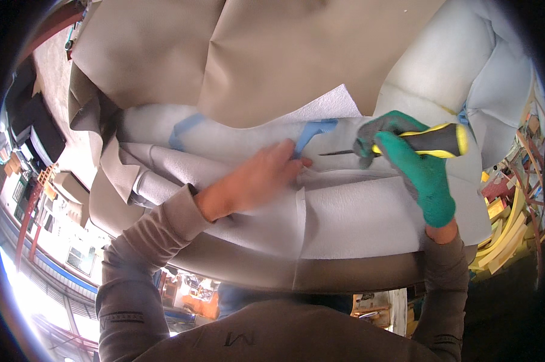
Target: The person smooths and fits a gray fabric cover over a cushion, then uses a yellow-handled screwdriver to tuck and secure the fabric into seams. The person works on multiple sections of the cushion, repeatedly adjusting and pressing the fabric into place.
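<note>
My bare left hand (257, 175) is blurred by motion over the middle of a padded cover. Its thumb and forefinger close around the lower end of a blue strip (311, 133), which lies against the pale foam (248, 130). To the right, my right hand (408, 157), in a green and grey glove, grips a screwdriver (435, 142) with a black and yellow handle. The thin dark shaft points left toward the blue strip, and its tip is apart from my left hand. A second blue strip (185, 130) sits further left on the foam.
Brown upholstery (308, 54) spreads across the far side, creased in the middle. White fleecy backing (363, 211) is folded toward me above a brown front edge (357, 271). Yellow foam offcuts (504, 235) are heaped at the right. Shelving and a cluttered workshop floor show at the left.
</note>
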A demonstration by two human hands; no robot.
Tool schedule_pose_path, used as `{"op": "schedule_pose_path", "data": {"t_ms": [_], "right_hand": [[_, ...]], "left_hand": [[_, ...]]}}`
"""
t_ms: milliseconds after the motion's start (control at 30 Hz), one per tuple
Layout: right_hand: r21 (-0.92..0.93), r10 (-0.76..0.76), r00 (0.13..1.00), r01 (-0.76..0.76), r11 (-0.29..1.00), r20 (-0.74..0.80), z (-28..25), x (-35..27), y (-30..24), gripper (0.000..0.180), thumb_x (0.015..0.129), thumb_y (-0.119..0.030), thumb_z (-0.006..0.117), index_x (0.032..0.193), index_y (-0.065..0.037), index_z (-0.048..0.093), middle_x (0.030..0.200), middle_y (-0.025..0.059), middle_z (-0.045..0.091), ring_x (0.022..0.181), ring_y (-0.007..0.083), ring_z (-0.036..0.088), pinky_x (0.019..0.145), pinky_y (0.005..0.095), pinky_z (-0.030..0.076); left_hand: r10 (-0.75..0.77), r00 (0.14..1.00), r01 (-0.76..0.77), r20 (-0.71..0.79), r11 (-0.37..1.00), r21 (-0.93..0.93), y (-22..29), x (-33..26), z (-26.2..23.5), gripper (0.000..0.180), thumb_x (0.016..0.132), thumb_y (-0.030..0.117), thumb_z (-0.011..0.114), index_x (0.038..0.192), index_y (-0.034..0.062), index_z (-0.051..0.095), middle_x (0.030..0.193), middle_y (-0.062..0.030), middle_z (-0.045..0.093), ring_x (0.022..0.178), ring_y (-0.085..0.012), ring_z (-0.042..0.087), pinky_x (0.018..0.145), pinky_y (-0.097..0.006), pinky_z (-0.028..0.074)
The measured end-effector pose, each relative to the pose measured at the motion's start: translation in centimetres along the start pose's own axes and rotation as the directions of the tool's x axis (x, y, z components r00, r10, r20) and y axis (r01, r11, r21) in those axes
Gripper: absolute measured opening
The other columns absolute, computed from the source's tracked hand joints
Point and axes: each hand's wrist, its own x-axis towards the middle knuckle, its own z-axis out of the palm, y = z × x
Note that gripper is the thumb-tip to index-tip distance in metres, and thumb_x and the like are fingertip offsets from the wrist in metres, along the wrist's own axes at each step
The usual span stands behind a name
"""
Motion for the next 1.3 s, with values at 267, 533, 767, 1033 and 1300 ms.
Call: {"op": "schedule_pose_path", "data": {"t_ms": [267, 533, 767, 1033, 1300], "right_hand": [[0.078, -0.022, 0.999, 0.018, 0.997, 0.045, 0.5, 0.8, 2.4, 0.005, 0.106, -0.006, 0.064, 0.105, -0.002, 0.066, 0.1, 0.0037, 0.07, 0.087, 0.0101, 0.065, 0.079, 0.0276, 0.054], [-0.005, -0.007, 0.996, 0.008, 1.0, 0.086, 0.0, 1.1, 4.0, 0.016, 0.109, -0.011, 0.061, 0.11, 0.004, 0.067, 0.105, 0.0146, 0.07, 0.089, 0.0187, 0.069, 0.085, 0.035, 0.06], [-0.156, 0.056, 0.992, -0.038, 0.987, 0.111, 0.4, 1.1, 4.6, 0.011, 0.11, -0.007, 0.059, 0.107, 0.002, 0.065, 0.108, 0.0126, 0.07, 0.093, 0.0177, 0.069, 0.088, 0.0352, 0.06], [-0.069, 0.042, 0.995, -0.036, 0.997, 0.085, -0.3, 1.4, 4.1, 0.011, 0.109, -0.011, 0.061, 0.107, -0.001, 0.066, 0.099, 0.006, 0.068, 0.089, 0.0124, 0.064, 0.082, 0.0303, 0.054], [0.002, 0.009, 0.999, -0.009, 1.0, 0.037, 0.0, 1.3, 4.3, 0.011, 0.108, -0.013, 0.066, 0.1, -0.007, 0.066, 0.091, -0.0054, 0.062, 0.079, 0.0023, 0.054, 0.069, 0.0235, 0.046]], "left_hand": [[-0.079, 0.997, 0.077, 0.009, 0.987, 0.141, 1.8, 0.3, -0.4, 0.026, 0.11, 0.022, 0.06, 0.111, -0.001, 0.05, 0.101, -0.0328, 0.07, 0.097, -0.0562, 0.066, 0.083, -0.061, 0.052], [-0.012, 0.999, 0.006, 0.051, 0.993, 0.115, 1.4, 0.6, -0.8, 0.021, 0.107, 0.018, 0.062, 0.11, -0.0004, 0.052, 0.096, -0.0289, 0.065, 0.089, -0.0508, 0.067, 0.076, -0.058, 0.051], [0.15, 0.988, -0.155, 0.041, 0.943, 0.294, 0.5, 0.3, -0.2, 0.021, 0.107, 0.019, 0.063, 0.113, 0.0019, 0.053, 0.094, -0.0272, 0.068, 0.091, -0.0504, 0.067, 0.076, -0.058, 0.052], [0.146, 0.98, -0.105, -0.137, 0.956, 0.274, -0.2, 2.0, -0.1, 0.016, 0.096, 0.015, 0.074, 0.095, 0.0023, 0.064, 0.1, -0.0196, 0.067, 0.095, -0.0439, 0.067, 0.084, -0.052, 0.055], [0.186, 0.963, -0.104, -0.195, 0.925, 0.366, -1.8, 3.4, 1.1, 0.016, 0.089, 0.019, 0.081, 0.09, 0.006, 0.073, 0.09, -0.0136, 0.069, 0.091, -0.0383, 0.069, 0.082, -0.05, 0.056]]}}
